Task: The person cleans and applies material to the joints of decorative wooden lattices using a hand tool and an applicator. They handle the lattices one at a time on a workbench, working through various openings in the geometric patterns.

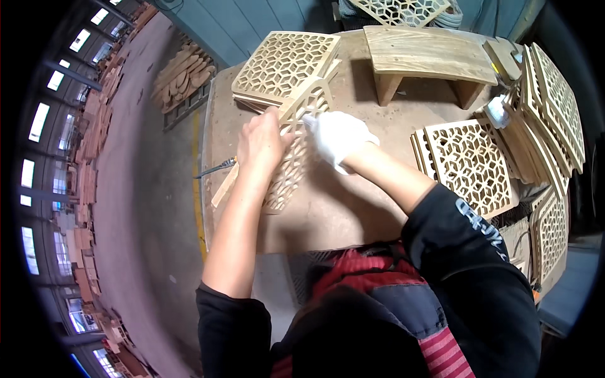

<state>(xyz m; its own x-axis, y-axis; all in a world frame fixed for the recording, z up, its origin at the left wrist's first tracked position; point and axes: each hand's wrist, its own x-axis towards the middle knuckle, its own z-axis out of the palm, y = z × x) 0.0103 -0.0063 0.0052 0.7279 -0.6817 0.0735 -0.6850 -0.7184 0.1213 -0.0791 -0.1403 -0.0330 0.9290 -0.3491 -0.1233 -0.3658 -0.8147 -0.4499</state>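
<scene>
A pale wooden lattice panel (293, 170) with cut-out openings is held tilted on edge above the table. My bare left hand (261, 138) grips its left edge, fingers wrapped round the rim. My right hand (340, 137), in a white glove, is at the panel's right face with its fingers bunched together. A small greyish bit shows at the glove's fingertips, too blurred to name. Behind the panel lies a stack of similar lattice panels (287, 62). Left of my left wrist, a thin dark tool (217, 167) and a narrow wooden strip (225, 186) rest at the table's edge.
A small wooden bench (428, 57) stands at the back of the table (372, 214). More lattice panels (469, 165) lie at the right, with others leaning upright (554, 104) beyond. Wooden pieces (183, 72) are piled on a rack past the table's left edge.
</scene>
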